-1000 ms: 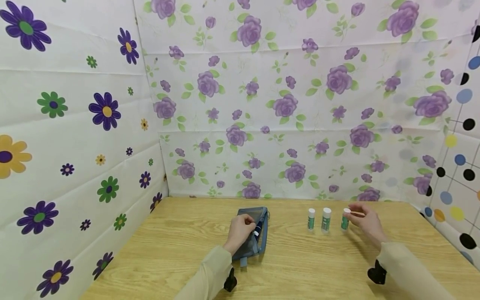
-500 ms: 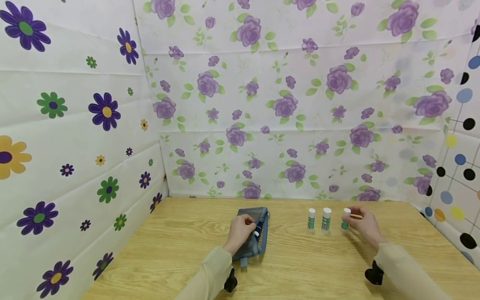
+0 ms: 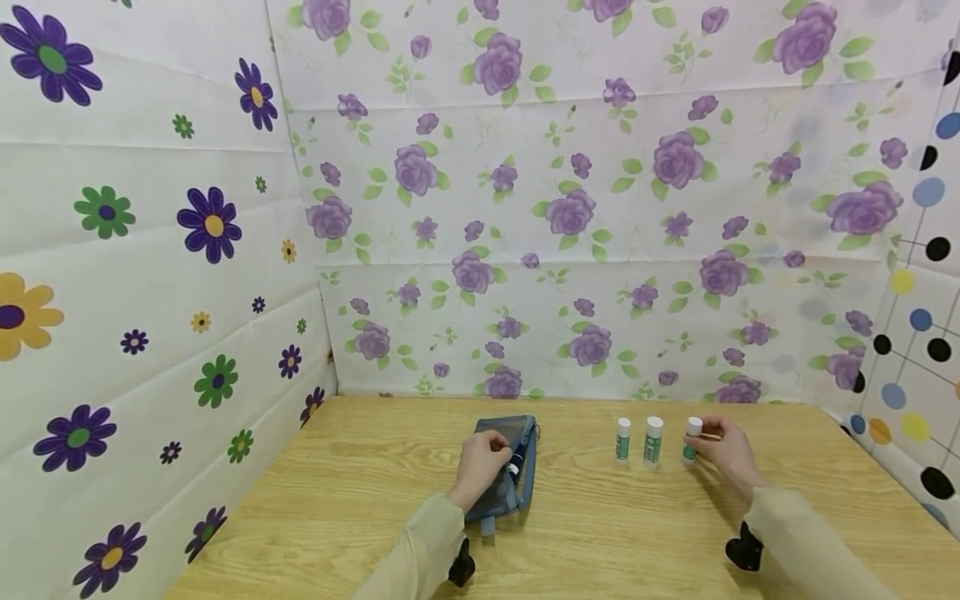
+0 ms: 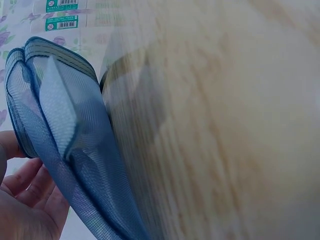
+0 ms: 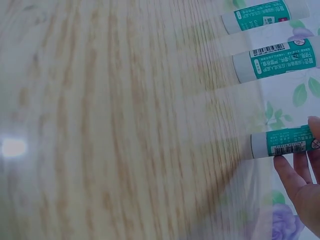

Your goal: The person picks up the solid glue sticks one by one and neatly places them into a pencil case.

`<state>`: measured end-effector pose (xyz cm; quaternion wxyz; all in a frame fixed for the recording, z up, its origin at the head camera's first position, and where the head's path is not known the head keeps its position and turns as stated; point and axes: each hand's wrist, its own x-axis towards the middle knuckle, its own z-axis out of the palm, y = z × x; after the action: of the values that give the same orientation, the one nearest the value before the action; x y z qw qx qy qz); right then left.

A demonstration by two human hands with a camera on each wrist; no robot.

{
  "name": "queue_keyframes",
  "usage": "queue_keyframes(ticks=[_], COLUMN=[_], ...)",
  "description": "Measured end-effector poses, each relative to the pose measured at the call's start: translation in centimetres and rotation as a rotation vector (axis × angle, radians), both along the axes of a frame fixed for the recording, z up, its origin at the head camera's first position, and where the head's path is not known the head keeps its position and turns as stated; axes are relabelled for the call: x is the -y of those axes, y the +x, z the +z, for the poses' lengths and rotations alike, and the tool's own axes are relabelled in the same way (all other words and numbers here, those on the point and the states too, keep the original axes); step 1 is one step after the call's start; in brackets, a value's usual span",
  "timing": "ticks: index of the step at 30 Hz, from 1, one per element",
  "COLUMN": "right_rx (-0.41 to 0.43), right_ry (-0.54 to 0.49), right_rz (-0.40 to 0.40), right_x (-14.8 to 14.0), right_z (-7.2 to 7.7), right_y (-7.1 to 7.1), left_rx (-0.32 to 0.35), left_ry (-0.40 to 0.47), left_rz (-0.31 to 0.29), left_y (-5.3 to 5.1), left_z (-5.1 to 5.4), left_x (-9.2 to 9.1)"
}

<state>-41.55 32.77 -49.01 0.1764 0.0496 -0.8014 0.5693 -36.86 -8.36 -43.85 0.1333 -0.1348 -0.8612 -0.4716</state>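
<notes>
A blue mesh zip pouch (image 3: 512, 427) lies on the table with its opening toward the right. My left hand (image 3: 480, 467) pinches the pouch's upper edge, and its fingers show behind the mesh (image 4: 75, 125) in the left wrist view. Inside the opening a dark blue item with a white part (image 3: 516, 461) is partly visible; its kind is unclear. To the right, three white-capped green glue sticks stand upright in a row. My right hand (image 3: 731, 454) grips the rightmost glue stick (image 5: 287, 141) between thumb and fingers, its base at the tabletop. The middle glue stick (image 3: 653, 442) and left glue stick (image 3: 623, 439) stand untouched.
The wood-grain table (image 3: 585, 533) ends at a flower-printed cloth backdrop (image 3: 525, 333) behind. A patterned cloth wall (image 3: 150, 292) rises on the left, and a dotted one (image 3: 915, 358) on the right. Black wrist cameras hang below both sleeves.
My right hand's fingers have shifted and closed around the rightmost glue stick, lower than before, and the right forearm has moved slightly left. The left hand and pouch have stayed put.
</notes>
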Motion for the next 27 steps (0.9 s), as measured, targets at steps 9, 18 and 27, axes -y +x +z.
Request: queue_keyframes(ticks=[9, 18, 27], right_rx=[0.038, 0.048, 0.05], right_ry=[-0.044, -0.076, -0.091], right_rz=[-0.009, 0.023, 0.024], right_x=[0.0, 0.0, -0.9], right_z=[-0.2, 0.7, 0.1], right_y=[-0.3, 0.4, -0.5], left_rx=[0.005, 0.008, 0.002], left_ry=[0.01, 0.007, 0.012], left_rz=[0.005, 0.004, 0.001], left_y=[-0.1, -0.1, -0.1], left_z=[-0.2, -0.1, -0.2], left_x=[0.0, -0.1, 0.0])
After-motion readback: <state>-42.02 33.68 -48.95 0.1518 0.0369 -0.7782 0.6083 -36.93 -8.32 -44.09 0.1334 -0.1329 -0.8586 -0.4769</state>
